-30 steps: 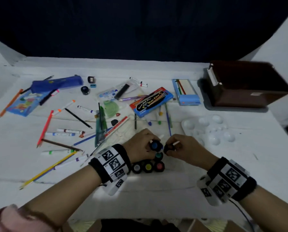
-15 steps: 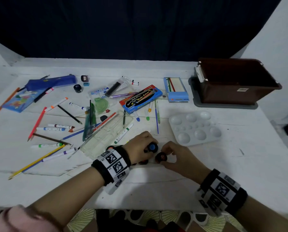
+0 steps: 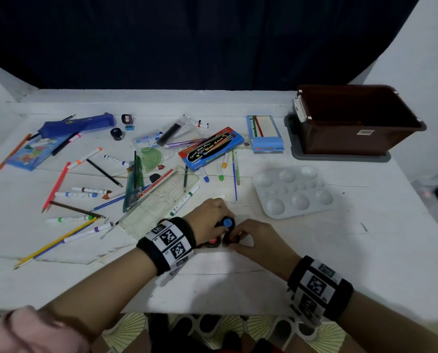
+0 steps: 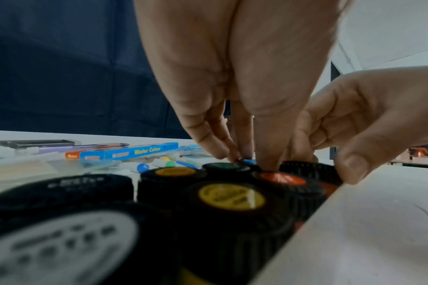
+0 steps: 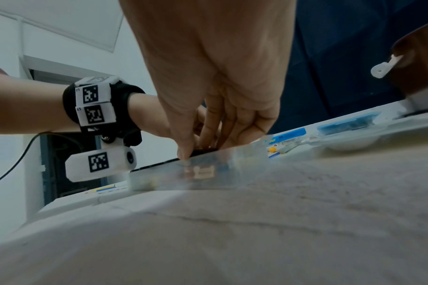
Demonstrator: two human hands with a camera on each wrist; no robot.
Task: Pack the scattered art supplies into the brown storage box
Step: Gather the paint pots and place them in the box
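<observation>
Head view: both hands (image 3: pixel 234 231) on paint pots (image 4: pixel 230 196)

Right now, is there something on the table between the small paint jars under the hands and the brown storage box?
Yes. The white plastic paint palette lies on the white table between the black-capped paint jars and the brown storage box. It is low, so lifting the jars over should clear it.

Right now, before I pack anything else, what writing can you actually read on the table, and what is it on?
"Water Colour": side of the blue paint box.
"NIKKI": same side, only roughly legible.
"Water" in white: orange end of that box.
Script on the box lid: too small to read.
Paint pot caps: print too blurred.
Sticker on the brown box: unreadable.
</observation>
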